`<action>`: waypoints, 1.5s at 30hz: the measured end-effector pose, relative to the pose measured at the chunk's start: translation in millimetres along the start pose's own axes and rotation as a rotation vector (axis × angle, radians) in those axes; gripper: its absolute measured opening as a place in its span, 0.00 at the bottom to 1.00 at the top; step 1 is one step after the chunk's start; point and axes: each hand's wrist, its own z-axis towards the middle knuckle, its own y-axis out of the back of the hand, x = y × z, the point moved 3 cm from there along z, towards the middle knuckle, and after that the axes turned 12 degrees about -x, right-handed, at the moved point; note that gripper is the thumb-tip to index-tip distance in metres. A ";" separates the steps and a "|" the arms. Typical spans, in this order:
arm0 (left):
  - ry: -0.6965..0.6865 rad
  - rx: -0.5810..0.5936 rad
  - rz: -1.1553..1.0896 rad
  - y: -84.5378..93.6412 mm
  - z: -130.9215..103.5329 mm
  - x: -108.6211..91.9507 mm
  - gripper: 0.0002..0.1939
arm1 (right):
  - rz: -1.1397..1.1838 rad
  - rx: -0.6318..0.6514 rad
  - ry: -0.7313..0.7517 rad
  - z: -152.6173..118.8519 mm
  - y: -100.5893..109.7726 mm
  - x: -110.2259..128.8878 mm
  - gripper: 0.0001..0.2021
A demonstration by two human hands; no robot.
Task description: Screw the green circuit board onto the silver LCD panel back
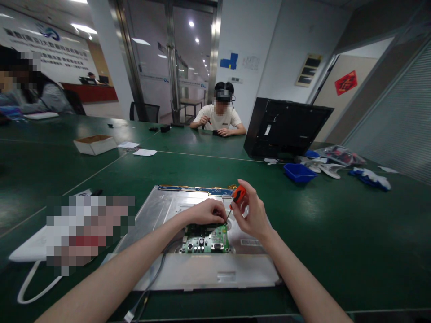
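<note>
A silver metal panel (245, 271) lies flat on the green table, with a green circuit board (205, 240) on its middle. My right hand (251, 208) is closed round the red and black handle of a screwdriver (239, 194). The screwdriver is tilted, its thin shaft pointing down to the board's upper right corner. Beside that tip, my left hand (208, 212) has its fingers pressed together at the board's upper edge; whatever they hold is too small to name. A grey cable (158, 273) runs from near the board over the panel's front edge.
A black monitor casing (286, 128), a blue tray (299, 172) and gloves (370, 178) are at the back right. An open box (95, 144) stands back left; a blurred white object (33, 244) lies left. A person (220, 112) sits opposite, another (37, 89) far left.
</note>
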 end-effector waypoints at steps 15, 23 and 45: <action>0.008 0.016 -0.020 -2.1 0.1 4.3 0.06 | -0.086 -0.077 0.057 -1.2 -1.8 -2.4 0.30; 0.001 0.008 -0.010 -0.6 0.1 -0.2 0.04 | -0.029 -0.021 0.001 -1.6 -3.8 -0.9 0.33; 0.005 0.007 -0.007 -1.2 0.0 -0.1 0.05 | -0.033 -0.041 0.007 -1.3 -3.5 -0.3 0.34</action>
